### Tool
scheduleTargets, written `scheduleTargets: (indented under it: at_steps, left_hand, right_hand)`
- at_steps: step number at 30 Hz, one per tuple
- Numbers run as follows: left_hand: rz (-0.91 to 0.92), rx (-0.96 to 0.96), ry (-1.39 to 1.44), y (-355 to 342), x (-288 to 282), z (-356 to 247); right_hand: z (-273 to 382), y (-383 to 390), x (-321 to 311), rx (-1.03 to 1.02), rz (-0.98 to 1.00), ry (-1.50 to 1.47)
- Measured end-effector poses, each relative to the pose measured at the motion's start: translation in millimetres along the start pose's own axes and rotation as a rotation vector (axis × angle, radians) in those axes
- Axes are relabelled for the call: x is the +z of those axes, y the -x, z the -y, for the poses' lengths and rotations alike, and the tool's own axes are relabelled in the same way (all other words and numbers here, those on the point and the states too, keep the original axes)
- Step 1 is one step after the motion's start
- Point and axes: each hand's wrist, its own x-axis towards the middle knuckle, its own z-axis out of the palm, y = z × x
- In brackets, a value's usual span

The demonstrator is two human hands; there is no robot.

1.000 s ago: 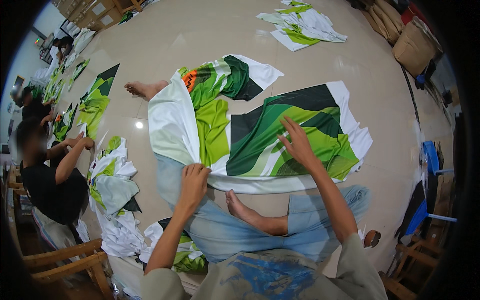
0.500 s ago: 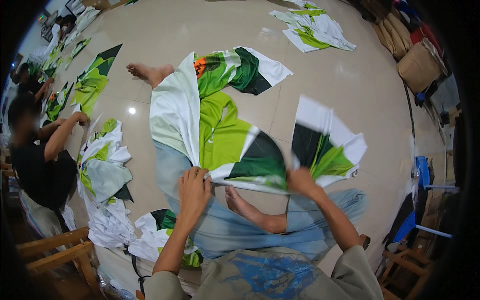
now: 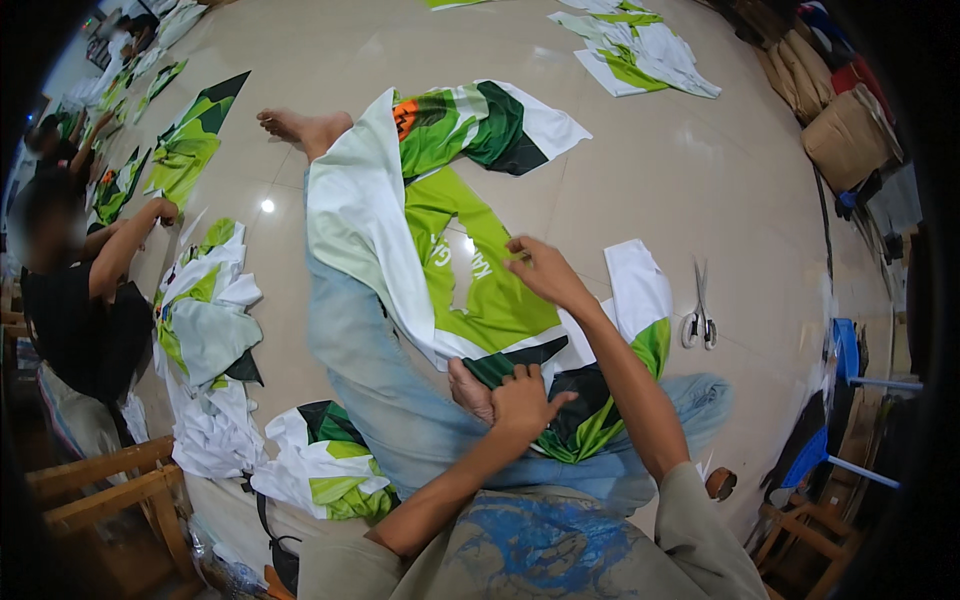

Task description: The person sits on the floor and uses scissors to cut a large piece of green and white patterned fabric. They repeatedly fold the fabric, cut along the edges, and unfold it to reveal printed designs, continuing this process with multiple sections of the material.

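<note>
A lime-green, white and dark green fabric piece [image 3: 515,310] lies across my lap and the floor, with floor tiles showing through an opening in it. My left hand [image 3: 520,408] lies on its dark green lower part beside my bare foot, thumb spread out. Above the lime part, my right hand [image 3: 545,272] reaches in at the right edge with fingers apart. A white, lime and black end of cloth [image 3: 640,290] extends under my right forearm. Scissors [image 3: 700,310] with pale handles rest on the tiles to the right. A white panel [image 3: 365,200] drapes over my left leg.
Bundles of white and green fabric [image 3: 210,330] lie at left, near a seated person [image 3: 70,270] in black. More cloth pieces [image 3: 650,55] are at the far right. Brown sacks [image 3: 850,135], a blue broom [image 3: 805,455] and wooden frames [image 3: 110,480] line the sides.
My left hand has moved right along the cloth; my right hand has moved up and left. The cloth's right end has been drawn nearer, uncovering the scissors, and the lime part has turned.
</note>
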Motion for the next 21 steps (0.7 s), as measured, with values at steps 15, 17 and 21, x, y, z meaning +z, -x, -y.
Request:
scheduleTargets:
  at_steps: [15,17,21]
  left_hand:
    - [-0.014,0.393,0.283,33,20,13]
    - [-0.17,0.474,0.429,31,-3,27]
    - [-0.171,0.164,0.87,53,-58,70]
  right_hand:
    - [10,-190,53,0.351,-0.21,-0.292]
    - [-8,-186,-2,0.404,-0.271,-1.004]
    - [-59,-139,-176,0.216,-0.567,-1.291]
